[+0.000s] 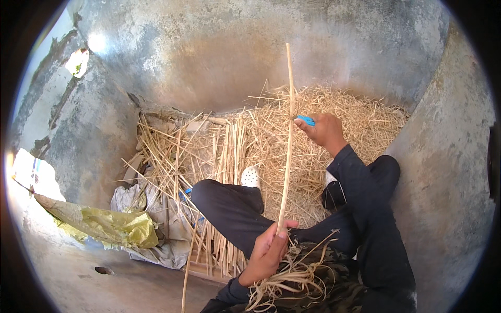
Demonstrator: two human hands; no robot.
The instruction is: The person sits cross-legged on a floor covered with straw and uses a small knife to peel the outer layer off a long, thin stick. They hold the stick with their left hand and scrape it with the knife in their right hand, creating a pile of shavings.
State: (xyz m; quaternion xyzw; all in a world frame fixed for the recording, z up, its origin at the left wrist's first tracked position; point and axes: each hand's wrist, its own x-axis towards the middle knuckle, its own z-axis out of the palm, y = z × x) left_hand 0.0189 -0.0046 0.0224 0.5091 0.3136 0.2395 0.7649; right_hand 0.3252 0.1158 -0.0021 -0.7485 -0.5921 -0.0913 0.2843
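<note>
A long, pale bamboo strip [288, 161] stands away from me, leaning slightly, its far tip up against the wall. My left hand [269, 253] is closed round its near end, close to my lap. Farther up, my right hand [326, 131] is closed on a small blue tool [306, 120], whose blue part lies against the strip's right side. The tool's working edge is too small to make out. Curled thin shavings [289, 284] lie over my lap beside my left hand.
A deep heap of shavings [360, 117] covers the floor by the far wall. Split strips [229, 146] lie to the left, some running under my bent knee. Yellow sacking [133, 229] and grey cloth sit at the left. Concrete walls [250, 62] close in around me.
</note>
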